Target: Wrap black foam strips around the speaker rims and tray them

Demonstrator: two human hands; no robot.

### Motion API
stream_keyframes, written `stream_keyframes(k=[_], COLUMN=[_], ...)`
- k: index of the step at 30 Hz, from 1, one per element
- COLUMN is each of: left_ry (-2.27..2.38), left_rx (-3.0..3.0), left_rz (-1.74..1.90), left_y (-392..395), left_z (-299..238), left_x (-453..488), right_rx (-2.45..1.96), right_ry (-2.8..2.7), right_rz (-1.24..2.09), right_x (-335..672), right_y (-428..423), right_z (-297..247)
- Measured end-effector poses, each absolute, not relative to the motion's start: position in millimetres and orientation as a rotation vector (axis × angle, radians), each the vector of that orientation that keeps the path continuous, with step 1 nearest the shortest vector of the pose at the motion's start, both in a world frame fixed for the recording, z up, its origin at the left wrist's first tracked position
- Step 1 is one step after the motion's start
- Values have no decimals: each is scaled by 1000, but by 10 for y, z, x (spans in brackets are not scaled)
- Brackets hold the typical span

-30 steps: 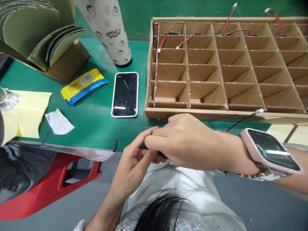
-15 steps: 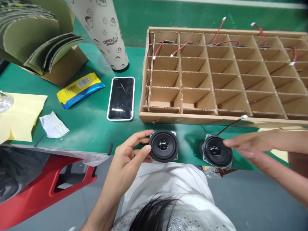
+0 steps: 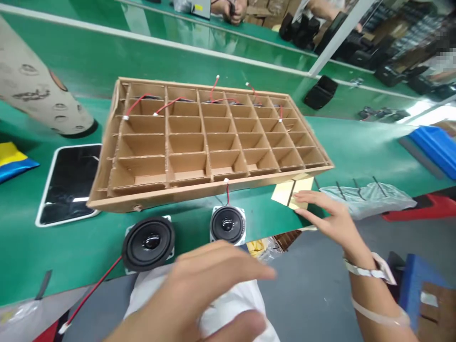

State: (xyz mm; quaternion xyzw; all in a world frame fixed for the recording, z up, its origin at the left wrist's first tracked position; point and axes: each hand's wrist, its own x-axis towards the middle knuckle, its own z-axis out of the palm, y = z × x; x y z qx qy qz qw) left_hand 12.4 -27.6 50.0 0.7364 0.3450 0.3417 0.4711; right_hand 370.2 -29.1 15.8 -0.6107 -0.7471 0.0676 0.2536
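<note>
My left hand [image 3: 199, 289] is raised in the foreground, a little blurred, with fingers and thumb apart and nothing in it. Behind it, two black round speakers lie face up on the green bench. The left speaker [image 3: 149, 243] has a red wire hanging over the bench edge. The other speaker [image 3: 228, 224] has its wire pointing towards the carton. My right hand [image 3: 329, 221] is at a yellow paper sheet [image 3: 302, 185] with a thin black strip [image 3: 291, 192] on it. Its thumb and fingers are apart, fingertips over the paper. Whether they touch it is unclear.
A divided cardboard carton [image 3: 224, 142] holds several wired speakers in its back row. A phone [image 3: 71, 183] and a patterned tumbler [image 3: 42, 90] stand left. Plastic wrap with black strips [image 3: 370, 197] lies on the right edge. Across the bench, another person's hands [image 3: 233, 10] show.
The view has swung to the right. My left hand has let go of the left speaker and lifted away. My right hand has moved from the other speaker to the yellow paper.
</note>
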Motion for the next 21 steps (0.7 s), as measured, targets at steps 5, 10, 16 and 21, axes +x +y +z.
stream_keyframes(k=[5,10,16,21], left_ry=[649,841,850,898], left_rx=[2193,2425,2600,2720], left_rz=[483,250,286,492], left_y=[-79,33,-98,-124], left_z=[417,160,-1,-131], left_x=[1420,1726,1526,1535], right_rx=[-1600,-1611,-1596,-1613], right_ry=[-1968,-1913,-1951,-1845], right_rz=[74,-4,49,-34], right_x=[3627,3529,3343,3197], right_y=[-140,-190,-450,-549], right_z=[-45,-63,-11,-101])
